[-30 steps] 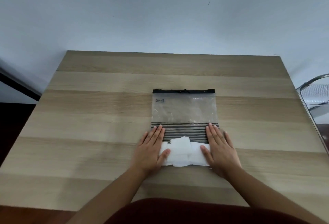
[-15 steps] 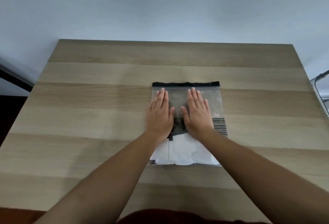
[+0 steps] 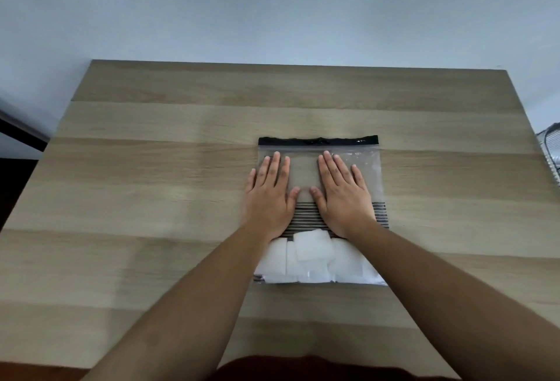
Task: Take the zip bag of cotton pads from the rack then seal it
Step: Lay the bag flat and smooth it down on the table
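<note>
A clear zip bag with a black zip strip along its far edge lies flat on the wooden table. White cotton pads fill its near end, below a band of black stripes. My left hand and my right hand press palm-down, fingers together, on the bag's clear middle, side by side with thumbs nearly touching. Fingertips stop just short of the zip strip. Neither hand grips anything.
A wire rack shows partly at the table's right edge. A pale wall stands behind the table. A dark strip runs along the floor at the far left.
Both hands slid from beside the cotton pads up onto the bag's clear middle toward the zip strip, then spread slightly apart. The bag has stayed in place.
</note>
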`<move>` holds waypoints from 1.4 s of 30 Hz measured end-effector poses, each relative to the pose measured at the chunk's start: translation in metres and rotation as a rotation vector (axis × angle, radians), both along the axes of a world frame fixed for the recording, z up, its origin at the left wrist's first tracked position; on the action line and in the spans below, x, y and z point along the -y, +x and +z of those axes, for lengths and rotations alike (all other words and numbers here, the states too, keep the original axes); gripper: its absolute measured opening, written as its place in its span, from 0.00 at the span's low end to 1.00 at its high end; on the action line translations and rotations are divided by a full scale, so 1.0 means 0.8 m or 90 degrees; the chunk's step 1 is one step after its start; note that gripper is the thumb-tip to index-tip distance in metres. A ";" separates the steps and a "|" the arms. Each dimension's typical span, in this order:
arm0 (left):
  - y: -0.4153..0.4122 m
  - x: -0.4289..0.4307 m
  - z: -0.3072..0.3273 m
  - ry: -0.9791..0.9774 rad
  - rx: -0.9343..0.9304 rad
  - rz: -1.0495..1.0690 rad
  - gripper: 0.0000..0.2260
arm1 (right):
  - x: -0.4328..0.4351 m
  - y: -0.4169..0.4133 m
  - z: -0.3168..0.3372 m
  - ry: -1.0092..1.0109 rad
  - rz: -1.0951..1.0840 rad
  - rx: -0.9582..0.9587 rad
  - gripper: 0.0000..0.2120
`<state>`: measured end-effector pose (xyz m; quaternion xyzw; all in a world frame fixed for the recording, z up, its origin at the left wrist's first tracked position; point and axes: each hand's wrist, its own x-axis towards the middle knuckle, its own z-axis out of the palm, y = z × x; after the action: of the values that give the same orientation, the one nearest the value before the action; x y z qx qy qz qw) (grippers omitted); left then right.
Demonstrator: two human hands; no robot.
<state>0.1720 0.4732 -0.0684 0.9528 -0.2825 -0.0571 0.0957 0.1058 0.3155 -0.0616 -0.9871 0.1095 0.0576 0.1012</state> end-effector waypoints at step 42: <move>-0.015 -0.057 0.074 -0.317 -0.281 0.236 0.14 | 0.054 -0.087 0.080 0.554 -0.470 0.061 0.06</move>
<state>0.1600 0.5191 -0.0093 0.9001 -0.0832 -0.1721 0.3914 0.0362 0.2720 0.0026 -0.7523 0.4085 0.0133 0.5167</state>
